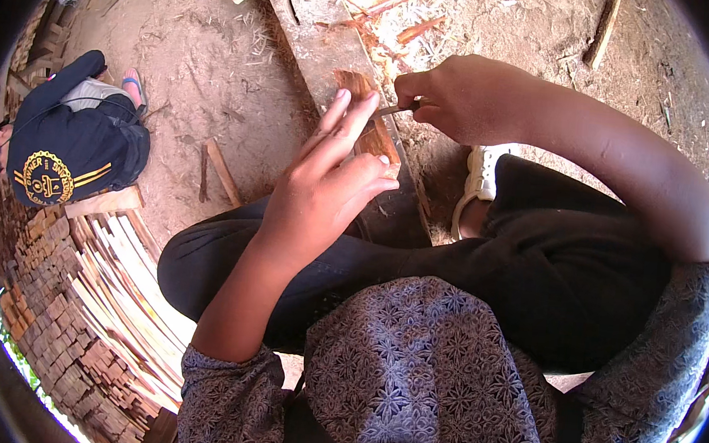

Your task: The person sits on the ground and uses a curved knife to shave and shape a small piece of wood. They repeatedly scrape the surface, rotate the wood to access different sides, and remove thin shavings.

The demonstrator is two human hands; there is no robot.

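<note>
My left hand (316,185) lies over a reddish-brown wood piece (377,142), its fingers stretched out and apart. The piece rests on a thick, worn plank (324,32) that runs away from between my legs. My right hand (468,101) is closed round the near end of a slim tool (392,109). Its narrow metal part points left across the wood, to just beside my left fingertips. The far end of the tool is hidden behind those fingers, so I cannot tell its exact kind.
Wood shavings and splinters (401,46) litter the plank's far part and the ground. A person in a dark top (65,145) crouches at the left. Below them are stacked wood blocks (58,281) and long pale strips (129,283). A stick (604,29) lies far right.
</note>
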